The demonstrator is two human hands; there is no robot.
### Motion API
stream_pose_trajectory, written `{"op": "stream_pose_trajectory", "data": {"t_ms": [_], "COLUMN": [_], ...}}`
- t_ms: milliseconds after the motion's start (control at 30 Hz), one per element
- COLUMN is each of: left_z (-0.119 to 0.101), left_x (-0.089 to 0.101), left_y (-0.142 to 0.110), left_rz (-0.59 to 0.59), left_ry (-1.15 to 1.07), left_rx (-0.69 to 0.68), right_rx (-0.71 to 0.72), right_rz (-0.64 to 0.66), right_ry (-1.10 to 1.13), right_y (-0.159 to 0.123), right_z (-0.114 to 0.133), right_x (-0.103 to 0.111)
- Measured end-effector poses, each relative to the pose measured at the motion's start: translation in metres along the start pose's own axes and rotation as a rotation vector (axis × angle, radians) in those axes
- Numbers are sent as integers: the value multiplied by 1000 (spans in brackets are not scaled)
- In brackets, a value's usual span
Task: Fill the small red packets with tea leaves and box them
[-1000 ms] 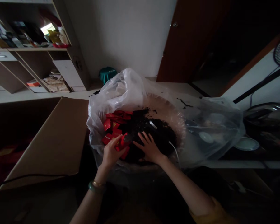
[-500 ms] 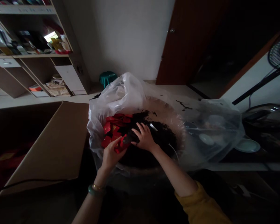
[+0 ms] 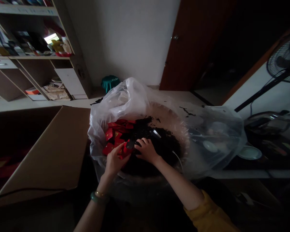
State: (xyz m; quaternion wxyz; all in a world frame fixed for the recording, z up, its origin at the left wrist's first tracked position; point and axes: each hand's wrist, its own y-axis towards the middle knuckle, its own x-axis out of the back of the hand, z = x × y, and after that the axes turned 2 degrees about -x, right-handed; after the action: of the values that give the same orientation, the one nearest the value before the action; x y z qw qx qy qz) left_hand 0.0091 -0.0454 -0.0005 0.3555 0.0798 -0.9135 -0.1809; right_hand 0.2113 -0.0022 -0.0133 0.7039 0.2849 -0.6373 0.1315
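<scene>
My left hand [image 3: 114, 161] grips a small red packet [image 3: 125, 150] between thumb and fingers. Close against its upper end, my right hand [image 3: 148, 152] has its fingers curled round a clump of dark dried flakes [image 3: 130, 144]. Both hands are over a round, plastic-lined basket [image 3: 185, 141]. A heap of loose dark flakes [image 3: 168, 143] fills its middle and right, while several red packets [image 3: 116, 132] lie in a pile at its left. On the heap rests a slim device with a shiny part [image 3: 156, 133] and a white cord [image 3: 179, 158].
Left of the basket stands an open cardboard box [image 3: 50, 154] with red things inside. Clear plastic sheeting [image 3: 132, 93] bunches up behind the basket and spreads right, near a pale dish [image 3: 250, 152]. A fan [image 3: 285, 59] is at the right, shelves [image 3: 36, 58] at far left.
My right hand has drawn its fingers in from a spread pose and come lower at the packet's mouth. My left hand still holds the red packet. The view has shifted slightly.
</scene>
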Motion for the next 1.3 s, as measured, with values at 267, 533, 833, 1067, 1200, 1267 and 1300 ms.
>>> {"op": "stream_pose_trajectory", "data": {"t_ms": [267,533,833,1067,1200,1267,1300], "left_z": [-3,-5,-21,-37,-42,-43,-43], "left_x": [1,-1,-24,-34,-35,-35,-35], "left_y": [5,6,13,20,22,22,22], "left_rz": [8,17,42,52,53,60,63], "left_ry": [11,14,88,166,177,185,186], "left_rx": [20,17,39,107,132,138,136], "right_rx": [-106,-292,-870,-892,-856,-772,-718], "right_rz": [30,-352,-754,-728,-723,-657,-607], "right_ry": [22,594,1623,1793,1815,1827,1814], "right_y": [4,5,38,46,46,45,44], "right_z": [-4,-17,-13,-2,7,10,11], "right_x": [2,9,43,56,60,61,62]}}
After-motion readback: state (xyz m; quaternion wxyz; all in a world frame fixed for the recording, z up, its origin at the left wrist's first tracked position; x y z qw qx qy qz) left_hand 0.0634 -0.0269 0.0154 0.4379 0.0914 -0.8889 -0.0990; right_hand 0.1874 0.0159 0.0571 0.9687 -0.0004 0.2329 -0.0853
